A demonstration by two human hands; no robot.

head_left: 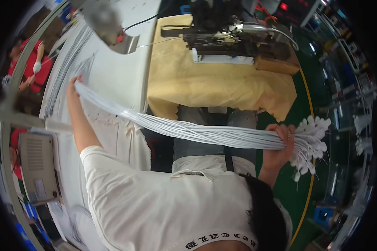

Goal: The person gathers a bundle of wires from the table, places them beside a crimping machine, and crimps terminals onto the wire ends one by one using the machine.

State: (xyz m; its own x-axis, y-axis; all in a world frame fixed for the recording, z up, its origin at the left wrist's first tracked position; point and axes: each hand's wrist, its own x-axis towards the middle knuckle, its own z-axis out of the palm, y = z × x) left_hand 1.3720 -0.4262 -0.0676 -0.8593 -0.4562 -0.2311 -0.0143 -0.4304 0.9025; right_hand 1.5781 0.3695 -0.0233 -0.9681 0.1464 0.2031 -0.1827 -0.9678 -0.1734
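A long bundle of white cables [205,134] stretches across in front of my body, over my lap. My right hand [278,146] is closed around it near its right end, with the fingers wrapped over the strands. Beyond that hand, many white tabs or plugs [312,144] fan out on loose cable ends. Far out to the left, my left hand [74,83] grips the other end of the bundle above the white table [117,79]. Glare and blur hide the exact finger positions there.
Grey cables [69,62] lie along the table's far left. Ahead, a dark machine [222,39] stands on a yellow-cloth-covered bench [222,83]. A metal bracket [125,42] hangs over the table. A person in red [37,67] is at the far left, behind a frame post [8,167].
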